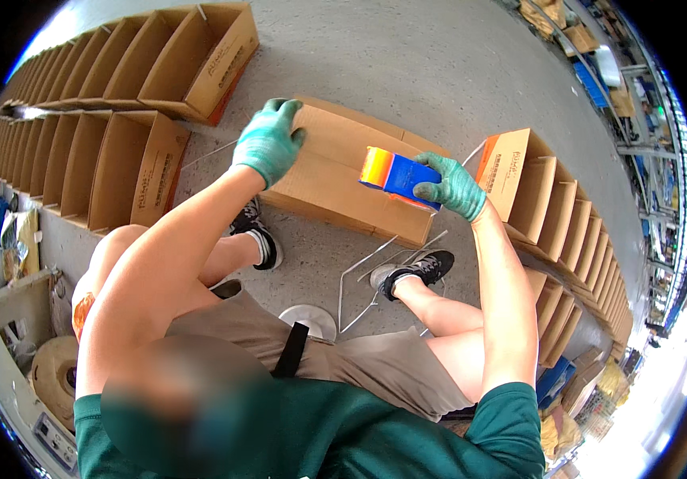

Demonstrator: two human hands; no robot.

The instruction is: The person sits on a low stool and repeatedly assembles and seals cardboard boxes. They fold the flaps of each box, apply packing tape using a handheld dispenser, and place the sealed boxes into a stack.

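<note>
A long, closed cardboard box point(335, 156) lies flat on the floor in front of me. My left hand point(270, 142), in a green glove, is at the left end of that box. Its thumb and fingers stand apart, and I see nothing between them. Over the box's right part, my gloved right hand point(451, 188) grips a small blue box with a yellow and orange end point(403, 177). The thumb lies on the blue face and the fingers wrap the far side. Whether the small box touches the cardboard beneath is hard to make out.
Rows of upright open cardboard cartons stand at the left point(132, 68) and right point(543, 191). Pale straps point(351, 275) lie on the grey floor point(375, 48) near my shoes. Loaded shelving point(639, 120) runs along the far right. A cluttered bin point(20, 303) stands at the left.
</note>
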